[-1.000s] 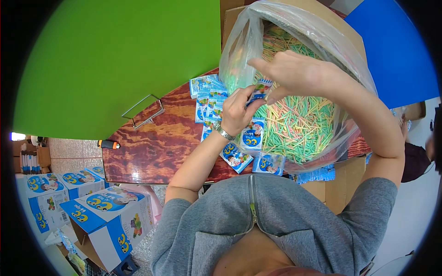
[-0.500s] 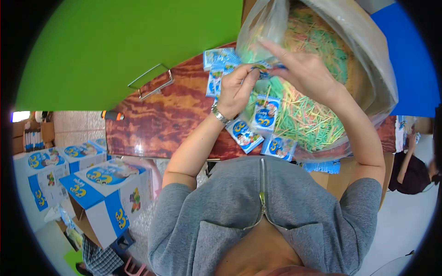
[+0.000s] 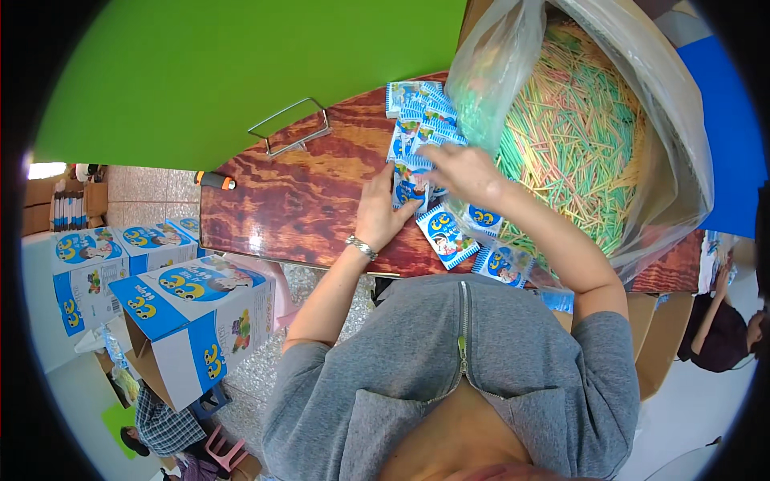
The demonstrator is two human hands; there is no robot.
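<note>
Small blue-and-white printed packets (image 3: 407,134) lie in an overlapping pile on the reddish-brown wood-grain table. My left hand (image 3: 382,215) rests at the pile's near left, thumb and fingers spread apart around the edge of one packet (image 3: 409,191). Over the same pile, my right hand (image 3: 469,172) reaches in from the right with its fingertips on the packets, fingers apart. Close to my body lie another packet (image 3: 446,236) and one more (image 3: 505,264). To the right, a large clear plastic bag (image 3: 670,128) gapes open, full of thin green, yellow and pink sticks (image 3: 577,120).
A bent metal wire stand (image 3: 298,143) and an orange-and-black tool handle (image 3: 215,180) sit on the table (image 3: 321,216). A green panel (image 3: 241,72) borders the far side. Printed cartons (image 3: 200,305) stand at left. Other people (image 3: 164,421) are at lower left and far right.
Both hands have come down from in front of the bag to the packet pile; the packet they held between them is no longer raised. The view has shifted slightly.
</note>
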